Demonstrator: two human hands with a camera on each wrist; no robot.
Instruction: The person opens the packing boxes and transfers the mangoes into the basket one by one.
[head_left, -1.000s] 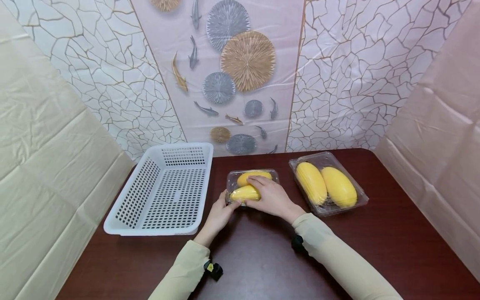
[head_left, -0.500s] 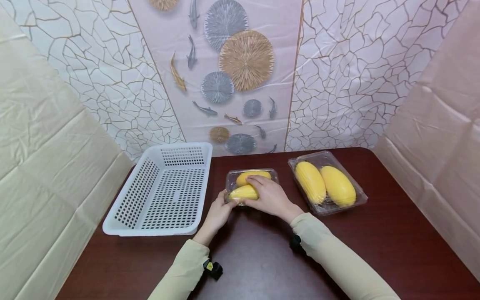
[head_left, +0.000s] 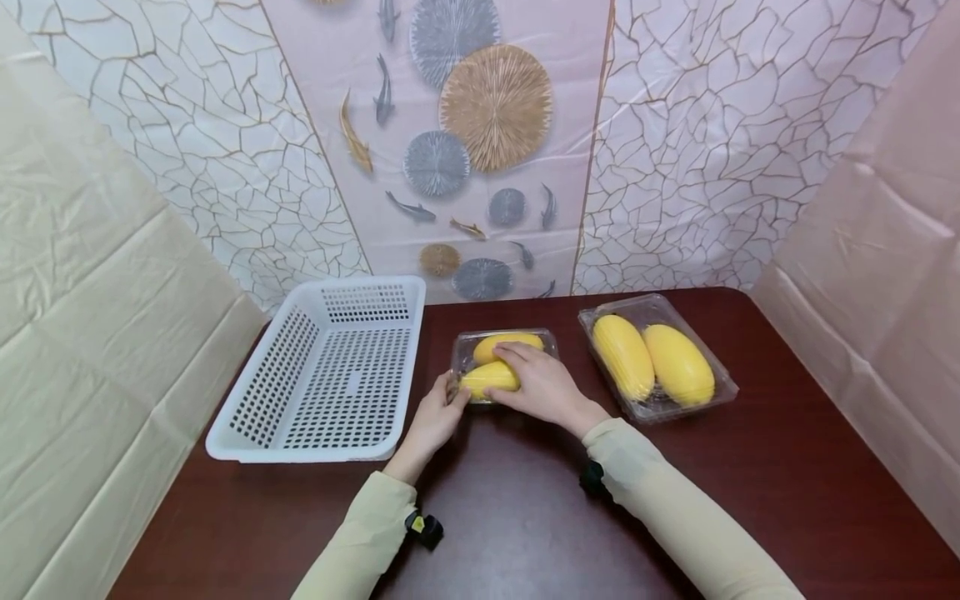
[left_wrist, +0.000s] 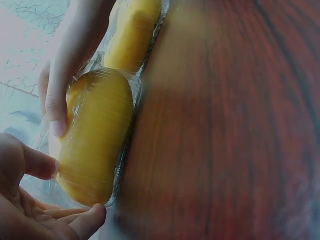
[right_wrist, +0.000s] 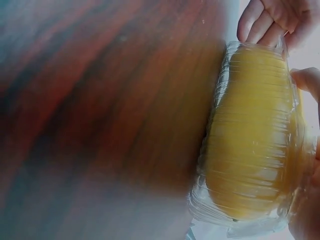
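Two yellow mangoes lie in a small clear plastic box at the back middle of the table. My left hand [head_left: 432,417] grips the box's left end, its thumb up at the near mango [head_left: 489,381] and fingers around the end, as the left wrist view shows. From the right, my right hand [head_left: 547,385] holds the near mango between fingers and thumb, with fingertips reaching toward the far mango [head_left: 504,343]. Seen from the right wrist, the near mango [right_wrist: 250,135] shows through the ribbed clear wall of the box [right_wrist: 200,200]. The right palm's underside is hidden.
On the left stands a white perforated plastic basket [head_left: 330,452], its mesh floor bare. To the right lies a larger clear box [head_left: 723,390] with two more mangoes [head_left: 678,364] in it. The dark red table [head_left: 517,517] meets a patterned cloth backdrop [head_left: 495,108].
My left thumb has shifted slightly left along the near mango's front side. The right hand keeps its place on the mango. The head view has tilted a little, and the boxes and basket stay put.
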